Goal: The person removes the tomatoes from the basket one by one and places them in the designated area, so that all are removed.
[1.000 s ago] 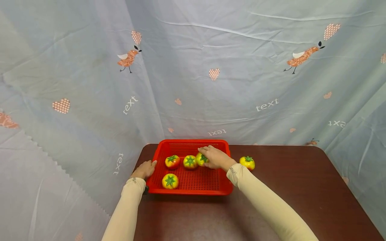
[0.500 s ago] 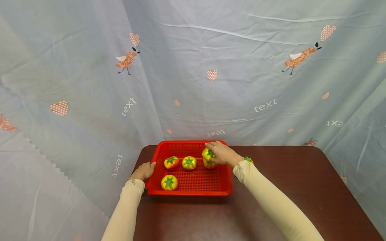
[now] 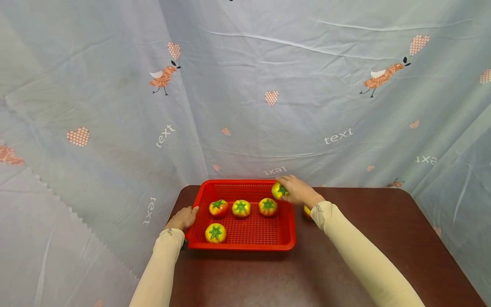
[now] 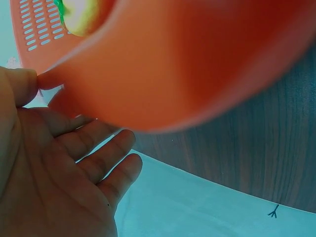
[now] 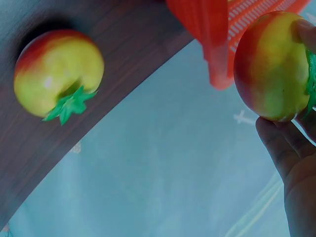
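My right hand [image 3: 299,191] grips a yellow-red tomato [image 3: 280,190] with a green star-shaped top, over the back right corner of the red basket [image 3: 245,246]. In the right wrist view the thumb and fingers pinch this tomato [image 5: 271,66] from opposite sides, near the basket wall [image 5: 216,39]. My left hand [image 3: 185,218] holds the basket's left rim, thumb above and fingers below in the left wrist view. Inside the basket lie a redder tomato [image 3: 218,209], a middle one [image 3: 241,209], a right one [image 3: 268,207] and a front one [image 3: 215,233].
Outside the basket, to its right, another tomato [image 5: 59,74] lies on the dark brown table [image 3: 364,238]; in the head view my right wrist partly covers it. A grey-blue printed curtain [image 3: 245,85] hangs close behind the table and along both sides.
My right hand has carried its tomato up and to the right, from beside the middle tomato to the basket's right rim, uncovering the right tomato. The left hand has stayed at the rim.
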`<state>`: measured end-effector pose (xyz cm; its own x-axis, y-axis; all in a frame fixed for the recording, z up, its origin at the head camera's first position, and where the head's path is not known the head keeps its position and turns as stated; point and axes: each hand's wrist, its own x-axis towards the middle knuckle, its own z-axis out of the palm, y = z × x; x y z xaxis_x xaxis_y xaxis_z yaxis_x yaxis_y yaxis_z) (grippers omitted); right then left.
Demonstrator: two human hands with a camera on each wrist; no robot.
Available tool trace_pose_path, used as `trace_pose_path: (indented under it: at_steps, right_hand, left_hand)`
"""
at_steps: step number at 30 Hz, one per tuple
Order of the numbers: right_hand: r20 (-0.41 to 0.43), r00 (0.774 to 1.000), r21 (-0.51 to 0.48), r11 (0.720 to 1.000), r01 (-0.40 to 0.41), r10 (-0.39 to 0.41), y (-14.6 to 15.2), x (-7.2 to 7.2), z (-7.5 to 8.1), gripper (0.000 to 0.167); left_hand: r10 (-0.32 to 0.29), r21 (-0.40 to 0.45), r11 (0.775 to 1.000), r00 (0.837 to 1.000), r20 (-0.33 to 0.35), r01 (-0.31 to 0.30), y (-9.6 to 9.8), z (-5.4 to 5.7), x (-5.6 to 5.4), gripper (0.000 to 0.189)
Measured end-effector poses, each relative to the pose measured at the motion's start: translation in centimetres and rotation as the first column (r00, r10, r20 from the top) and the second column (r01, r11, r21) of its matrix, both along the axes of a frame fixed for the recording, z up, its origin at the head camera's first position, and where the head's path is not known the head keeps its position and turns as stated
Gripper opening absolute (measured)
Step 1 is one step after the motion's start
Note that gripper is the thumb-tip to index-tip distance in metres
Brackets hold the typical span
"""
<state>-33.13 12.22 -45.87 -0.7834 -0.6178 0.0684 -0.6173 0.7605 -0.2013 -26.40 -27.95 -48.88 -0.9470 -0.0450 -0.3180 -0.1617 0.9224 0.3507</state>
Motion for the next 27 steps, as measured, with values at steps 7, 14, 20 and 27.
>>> trace_pose_path:
  at_steps: [7, 14, 20, 27]
  right_hand:
    - [0.012, 0.999, -0.034, 0.999, 0.036, -0.035, 1.6, -0.1, 0.5, 0.066]
    - [0.039, 0.995, -0.045, 0.994, 0.097, -0.095, 4.0, -0.3, 0.6, 0.068]
    - [0.056, 0.989, -0.064, 0.988, 0.139, -0.135, 6.3, -0.5, 0.2, 0.067]
    - [0.056, 0.985, -0.075, 0.983, 0.165, -0.161, 9.2, -0.6, -0.4, 0.067]
  left_hand:
    - [-0.005, -0.005, 1.000, 1.000, -0.009, 0.005, -0.2, -0.2, -0.2, 0.053]
    - [-0.009, 0.002, 1.000, 1.000, -0.007, 0.009, -0.2, -0.1, -0.1, 0.053]
    - [-0.001, -0.003, 1.000, 1.000, 0.000, 0.001, -0.1, -0.1, -0.1, 0.054]
    - [0.005, -0.003, 1.000, 1.000, 0.003, -0.005, -0.2, -0.3, -0.2, 0.054]
